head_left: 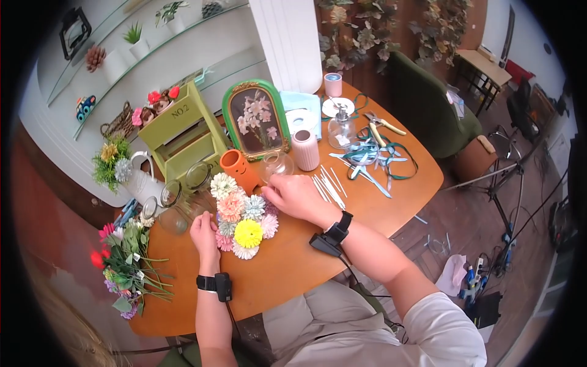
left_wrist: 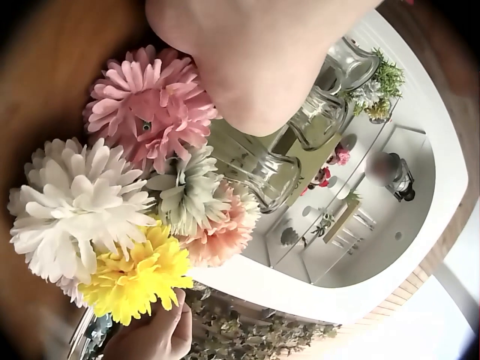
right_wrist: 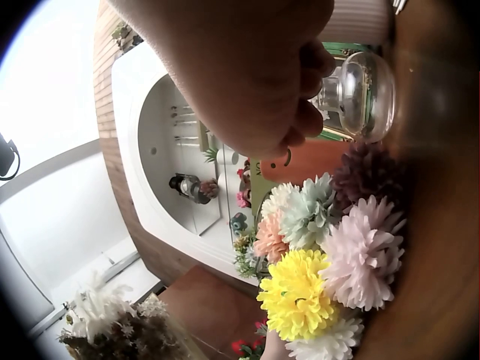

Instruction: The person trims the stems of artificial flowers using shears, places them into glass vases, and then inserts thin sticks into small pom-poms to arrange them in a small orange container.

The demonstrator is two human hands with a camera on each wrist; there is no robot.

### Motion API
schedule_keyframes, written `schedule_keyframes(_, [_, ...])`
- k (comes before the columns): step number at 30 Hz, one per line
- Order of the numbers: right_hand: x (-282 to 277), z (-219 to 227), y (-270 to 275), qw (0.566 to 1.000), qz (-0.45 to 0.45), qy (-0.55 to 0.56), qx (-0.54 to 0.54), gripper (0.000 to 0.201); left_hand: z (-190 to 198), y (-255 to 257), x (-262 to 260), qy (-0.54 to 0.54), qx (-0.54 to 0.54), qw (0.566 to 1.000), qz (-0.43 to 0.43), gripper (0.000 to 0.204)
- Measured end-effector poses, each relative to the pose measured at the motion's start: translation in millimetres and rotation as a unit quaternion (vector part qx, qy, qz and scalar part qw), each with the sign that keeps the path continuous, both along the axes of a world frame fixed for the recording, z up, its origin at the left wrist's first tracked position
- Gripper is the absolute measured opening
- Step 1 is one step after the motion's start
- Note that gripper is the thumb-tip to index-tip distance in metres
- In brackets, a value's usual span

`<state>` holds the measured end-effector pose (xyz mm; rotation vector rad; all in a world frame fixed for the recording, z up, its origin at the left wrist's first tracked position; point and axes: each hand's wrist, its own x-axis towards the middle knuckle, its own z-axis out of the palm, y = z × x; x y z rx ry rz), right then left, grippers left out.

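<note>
A tight bunch of artificial flowers, with white, peach, pale blue, pink and lilac heads round a yellow flower (head_left: 249,233), stands near the table's front edge. My left hand (head_left: 204,235) is at the bunch's left side, fingers loosely bent, close to the pink flower (left_wrist: 150,109). On the other side, my right hand (head_left: 298,197) hangs with bent fingers and nothing visible in them. Its fingertips are near the orange smiling pot (head_left: 239,170) and a clear glass vase (right_wrist: 369,96). The flower heads hide whatever supports the bunch.
Loose artificial flowers with stems (head_left: 128,269) lie at the table's left edge. Glass jars (head_left: 174,217) and a green crate (head_left: 183,125) stand behind. To the right are a pink ribbed vase (head_left: 306,151), white sticks (head_left: 330,186), ribbons (head_left: 374,156) and pliers (head_left: 382,127).
</note>
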<state>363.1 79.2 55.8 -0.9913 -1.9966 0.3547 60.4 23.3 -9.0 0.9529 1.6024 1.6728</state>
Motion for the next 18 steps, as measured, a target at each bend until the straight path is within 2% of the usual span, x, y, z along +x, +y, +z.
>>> schedule_keyframes(4, [-1,0,-2,1.0,0.003,-0.019,-0.013,0.029,-3,1,-6,-0.039,-0.002,0.999,-0.009,0.021])
schedule_keyframes(8, [20,14,3,0.994,-0.026,-0.099,-0.046,0.022,-6,2,-9,-0.051,0.0,0.999,-0.014,0.022])
schedule_keyframes(11, [56,34,14,0.982,-0.074,-0.147,-0.096,0.019,-7,1,-9,-0.04,0.002,0.999,-0.022,0.022])
schedule_keyframes(13, [92,30,19,0.97,-0.083,-0.221,-0.062,0.024,-5,0,-8,-0.037,-0.003,0.999,-0.022,0.023])
schedule_keyframes(15, [117,28,24,0.929,-0.108,-0.313,-0.162,0.028,-5,2,-8,-0.039,-0.005,0.999,-0.022,0.023])
schedule_keyframes(18, [155,-5,38,0.927,-0.143,-0.316,-0.146,0.021,-7,2,-9,-0.041,-0.006,0.999,-0.022,0.023])
